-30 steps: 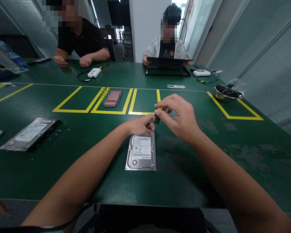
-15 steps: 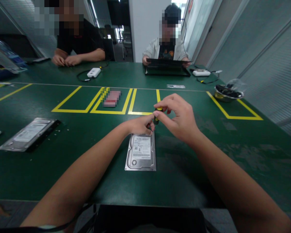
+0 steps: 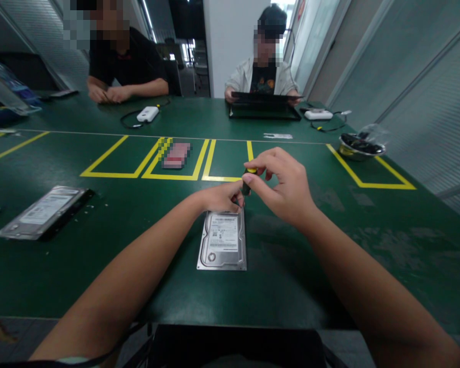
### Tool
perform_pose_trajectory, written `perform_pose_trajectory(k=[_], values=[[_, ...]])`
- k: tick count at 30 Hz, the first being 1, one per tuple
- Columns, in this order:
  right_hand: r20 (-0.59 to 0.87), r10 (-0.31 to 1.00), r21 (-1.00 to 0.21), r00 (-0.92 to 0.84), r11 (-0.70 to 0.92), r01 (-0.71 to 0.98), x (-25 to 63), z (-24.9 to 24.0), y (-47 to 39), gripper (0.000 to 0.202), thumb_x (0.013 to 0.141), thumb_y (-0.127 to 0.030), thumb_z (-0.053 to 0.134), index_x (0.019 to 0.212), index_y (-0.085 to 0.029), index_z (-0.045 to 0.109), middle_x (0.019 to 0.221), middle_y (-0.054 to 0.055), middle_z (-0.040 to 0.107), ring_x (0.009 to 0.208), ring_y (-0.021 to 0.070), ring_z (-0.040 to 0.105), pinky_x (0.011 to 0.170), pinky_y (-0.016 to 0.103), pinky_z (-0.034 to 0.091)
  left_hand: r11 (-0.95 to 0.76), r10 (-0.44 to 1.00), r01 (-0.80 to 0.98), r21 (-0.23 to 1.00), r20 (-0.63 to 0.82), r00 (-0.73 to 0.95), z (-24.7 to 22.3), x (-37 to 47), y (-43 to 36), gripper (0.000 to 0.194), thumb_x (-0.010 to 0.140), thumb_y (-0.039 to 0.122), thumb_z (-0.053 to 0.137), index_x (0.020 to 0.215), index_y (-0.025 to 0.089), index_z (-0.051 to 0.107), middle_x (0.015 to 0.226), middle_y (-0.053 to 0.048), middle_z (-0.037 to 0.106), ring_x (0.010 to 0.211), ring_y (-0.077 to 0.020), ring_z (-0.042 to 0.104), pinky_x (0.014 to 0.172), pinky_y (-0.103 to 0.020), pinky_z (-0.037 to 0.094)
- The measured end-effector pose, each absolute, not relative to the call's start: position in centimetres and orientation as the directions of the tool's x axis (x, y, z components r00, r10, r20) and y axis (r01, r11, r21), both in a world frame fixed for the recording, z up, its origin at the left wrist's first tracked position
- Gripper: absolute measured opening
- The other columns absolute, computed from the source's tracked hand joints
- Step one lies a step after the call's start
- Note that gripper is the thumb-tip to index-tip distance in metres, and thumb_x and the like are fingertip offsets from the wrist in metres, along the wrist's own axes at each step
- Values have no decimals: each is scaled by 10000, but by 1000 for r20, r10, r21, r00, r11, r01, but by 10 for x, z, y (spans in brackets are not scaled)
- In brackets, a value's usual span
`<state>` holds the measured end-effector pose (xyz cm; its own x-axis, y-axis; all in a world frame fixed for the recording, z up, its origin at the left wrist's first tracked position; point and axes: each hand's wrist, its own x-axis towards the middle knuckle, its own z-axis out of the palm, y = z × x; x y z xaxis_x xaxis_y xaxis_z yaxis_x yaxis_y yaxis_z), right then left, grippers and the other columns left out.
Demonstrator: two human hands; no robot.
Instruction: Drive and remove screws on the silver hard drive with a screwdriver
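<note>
A silver hard drive (image 3: 223, 237) with a white label lies flat on the green table (image 3: 138, 286) in front of me. My right hand (image 3: 283, 184) pinches a small black and yellow screwdriver (image 3: 247, 185), held upright over the drive's far right corner. The screwdriver's tip is hard to make out. At the drive's far edge is my left hand (image 3: 224, 197), its fingers curled beside the lower part of the screwdriver; what they grip, if anything, is hidden.
Another hard drive (image 3: 42, 212) lies at the left near small bits. Yellow tape (image 3: 172, 177) marks rectangles, one around a red object (image 3: 177, 155). A metal bowl (image 3: 361, 147) stands at the right. Two people sit opposite, one holding a black tray (image 3: 266, 107).
The screwdriver has turned slightly in my right hand's fingers. My left hand and the drive in front look nearly unchanged.
</note>
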<state>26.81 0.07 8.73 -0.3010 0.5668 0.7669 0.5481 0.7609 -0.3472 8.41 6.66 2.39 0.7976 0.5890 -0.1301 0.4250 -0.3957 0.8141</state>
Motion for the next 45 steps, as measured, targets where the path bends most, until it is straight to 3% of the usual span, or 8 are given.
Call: perform_pose_trajectory(k=[4,11,17,26,33,38,42,45], values=[[763,553,-335,-334,780,528,268,88,-1,132,881,-191,587,958,-195,693,955,51,725,883,182,658,732,318,512,-383,589,411,827,-125,799,23,85,66,349,686,160,661,1006,174,521,886,-33,631,798,-190,618,652,-274,446],[772,573,-345,-275,741,577,266,86,1,92,809,-272,701,827,-199,649,778,4,605,722,152,564,658,301,468,-377,598,496,782,-204,775,26,85,66,313,717,202,654,1005,166,537,845,-26,609,714,-172,593,605,-270,425],[756,577,-364,-308,762,535,266,85,-1,116,882,-222,586,957,-203,673,934,38,709,838,172,636,711,313,489,-399,601,440,804,-133,788,22,85,68,290,680,173,658,946,165,543,875,-35,623,744,-170,593,622,-268,432],[765,606,-393,-219,708,587,265,84,1,136,795,-291,696,786,-205,591,708,-28,559,644,126,522,613,278,432,-366,623,505,782,-197,757,24,84,67,281,701,217,670,961,154,587,822,-37,621,696,-167,583,575,-259,417],[747,591,-360,-305,745,561,266,84,0,139,850,-193,600,965,-193,678,907,32,705,778,156,626,647,295,455,-408,592,447,796,-141,793,22,84,68,294,705,190,660,977,163,553,910,-50,628,774,-183,605,640,-280,454],[764,582,-357,-280,742,568,267,84,2,116,811,-291,686,888,-205,683,835,20,663,758,159,593,644,293,466,-394,614,517,760,-201,763,24,84,67,267,723,215,658,971,153,578,851,-47,613,740,-189,598,617,-286,438],[750,576,-355,-324,764,538,267,85,1,147,854,-186,601,961,-193,701,894,36,704,811,165,627,700,307,491,-406,605,443,799,-128,786,22,84,68,377,696,184,673,1043,169,526,894,-39,635,766,-185,610,627,-273,440],[744,577,-364,-336,772,521,267,84,1,194,864,-197,601,1021,-181,714,976,63,712,894,187,645,740,326,510,-418,593,453,788,-141,793,22,84,68,319,709,181,657,1003,163,535,890,-39,629,769,-179,608,630,-267,437]])
